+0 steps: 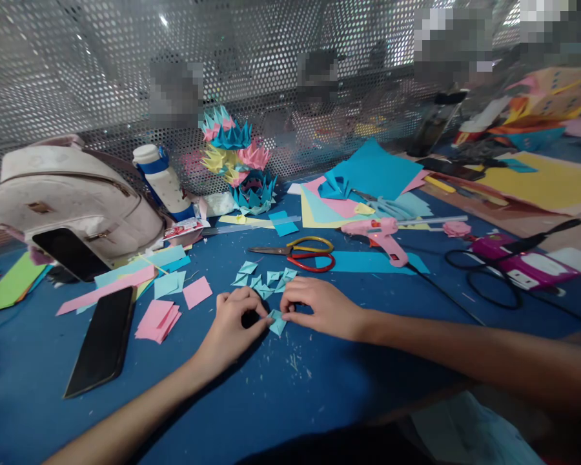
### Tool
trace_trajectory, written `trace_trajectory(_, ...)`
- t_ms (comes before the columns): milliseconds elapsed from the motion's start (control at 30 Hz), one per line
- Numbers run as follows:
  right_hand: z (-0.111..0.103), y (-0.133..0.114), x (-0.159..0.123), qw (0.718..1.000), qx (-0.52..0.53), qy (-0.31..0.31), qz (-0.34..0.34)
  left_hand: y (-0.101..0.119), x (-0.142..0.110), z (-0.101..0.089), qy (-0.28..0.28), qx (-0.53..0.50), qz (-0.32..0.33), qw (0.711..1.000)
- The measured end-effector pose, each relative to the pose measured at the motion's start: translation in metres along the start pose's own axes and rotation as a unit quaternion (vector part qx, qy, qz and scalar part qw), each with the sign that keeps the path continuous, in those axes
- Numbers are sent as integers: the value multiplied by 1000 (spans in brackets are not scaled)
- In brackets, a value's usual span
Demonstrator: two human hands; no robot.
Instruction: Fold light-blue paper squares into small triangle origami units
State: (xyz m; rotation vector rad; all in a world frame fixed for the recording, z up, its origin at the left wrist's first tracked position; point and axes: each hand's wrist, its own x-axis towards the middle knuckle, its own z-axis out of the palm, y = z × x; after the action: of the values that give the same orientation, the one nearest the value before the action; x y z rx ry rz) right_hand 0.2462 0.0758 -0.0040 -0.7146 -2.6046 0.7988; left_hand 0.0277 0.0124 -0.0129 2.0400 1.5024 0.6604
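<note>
My left hand (235, 323) and my right hand (317, 307) meet on the blue table, both pinching a small folded light-blue paper piece (276, 322) between their fingertips. Just beyond them lies a cluster of several folded light-blue paper pieces (261, 279). Scissors with red and yellow handles (303, 253) lie behind that cluster. A stack of pink paper squares (157, 320) sits left of my left hand.
A black phone (102, 340) lies at the left. A white bag (68, 200) with another phone leans at the back left, beside a white bottle (163, 181). Stacked paper flowers (239, 158), coloured sheets (368, 181), a pink glue gun (380, 236) and cables (503, 287) fill the back and right.
</note>
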Motion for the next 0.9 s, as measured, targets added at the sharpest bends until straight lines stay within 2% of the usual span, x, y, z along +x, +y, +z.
trace_trajectory(267, 2, 1, 3, 1000, -24, 6, -14, 1, 1, 4, 6, 5, 11, 1000)
trace_trajectory(500, 3, 6, 0, 997, -46, 13, -58, -2, -1, 4, 21, 31, 41, 998)
trace_trajectory(700, -2, 12, -3, 988, -79, 1, -135, 0, -3, -5, 5, 73, 129, 989)
trace_trajectory(900, -6, 14, -6, 949, -200, 28, -242, -2, -7, -13, -23, 111, 232, 966)
